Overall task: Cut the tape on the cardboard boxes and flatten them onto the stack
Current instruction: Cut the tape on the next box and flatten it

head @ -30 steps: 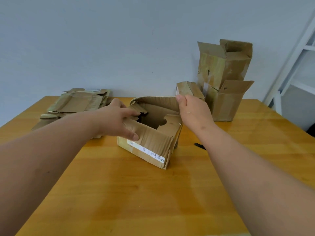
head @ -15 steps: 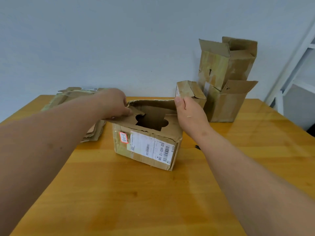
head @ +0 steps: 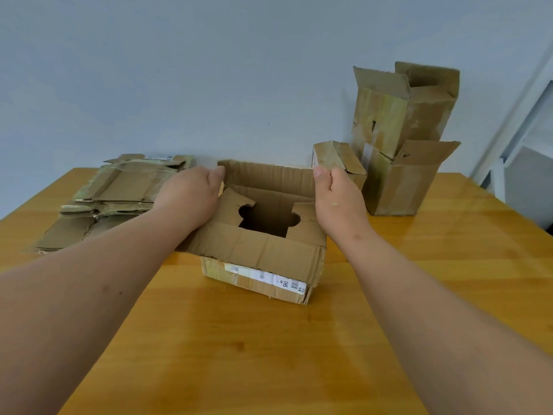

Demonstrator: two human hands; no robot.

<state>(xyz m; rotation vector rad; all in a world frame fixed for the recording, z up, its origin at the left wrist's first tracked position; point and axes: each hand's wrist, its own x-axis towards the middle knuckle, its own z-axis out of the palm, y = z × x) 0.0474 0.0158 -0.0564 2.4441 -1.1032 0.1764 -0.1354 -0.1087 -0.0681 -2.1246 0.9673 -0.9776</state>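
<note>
A worn cardboard box (head: 263,256) with a white shipping label stands in the middle of the wooden table (head: 269,354), its top flaps open and a dark hole showing between the inner flaps. My left hand (head: 191,199) grips the far flap at its left corner. My right hand (head: 335,196) pinches the same flap at its right corner. A stack of flattened boxes (head: 113,199) lies at the back left.
A small closed box (head: 341,158) sits just behind my right hand. Two taller open boxes (head: 401,136) stand stacked at the back right against the wall. A white shelf frame (head: 520,121) rises past the table's right edge.
The box has been turned and set upright facing me. My left hand moved from the near flap to the far flap's left corner. The far flap now stands up between both hands.
</note>
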